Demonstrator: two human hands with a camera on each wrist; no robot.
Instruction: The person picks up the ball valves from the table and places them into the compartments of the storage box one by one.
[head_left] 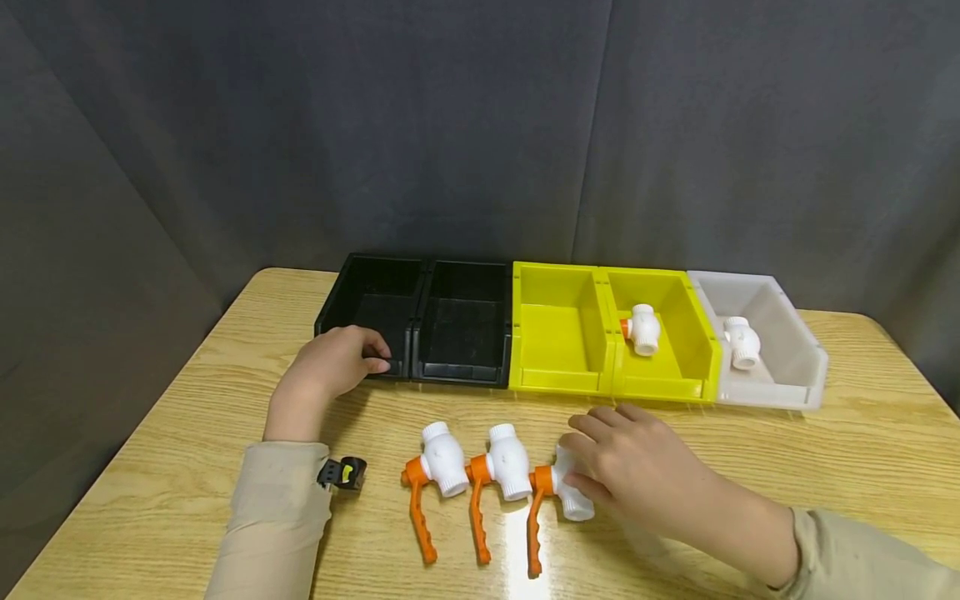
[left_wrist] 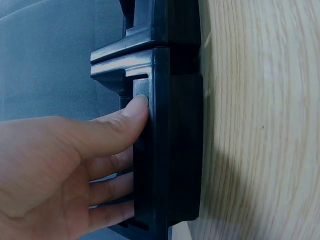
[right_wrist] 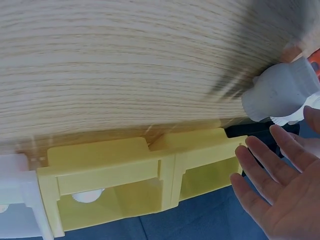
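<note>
My left hand (head_left: 330, 367) grips the front wall of the leftmost black bin (head_left: 390, 279). In the left wrist view the thumb presses on the lip of that bin (left_wrist: 162, 150), with the other fingers behind it. My right hand (head_left: 645, 462) is at the rightmost of three white ball valves, its fingers loosely extended over that ball valve (head_left: 576, 500). In the right wrist view the fingers are spread beside the valve (right_wrist: 280, 92), not curled round it. Two more ball valves (head_left: 444, 458) (head_left: 508, 462) lie to its left, orange handles toward me.
A second black bin (head_left: 465, 371), two yellow bins (head_left: 558, 382) (head_left: 667, 387) and a whitish bin (head_left: 772, 396) continue the row. One valve (head_left: 645, 329) lies in the right yellow bin, another valve (head_left: 742, 343) in the whitish one. A dark curtain (head_left: 465, 125) hangs behind the wooden table (head_left: 187, 433).
</note>
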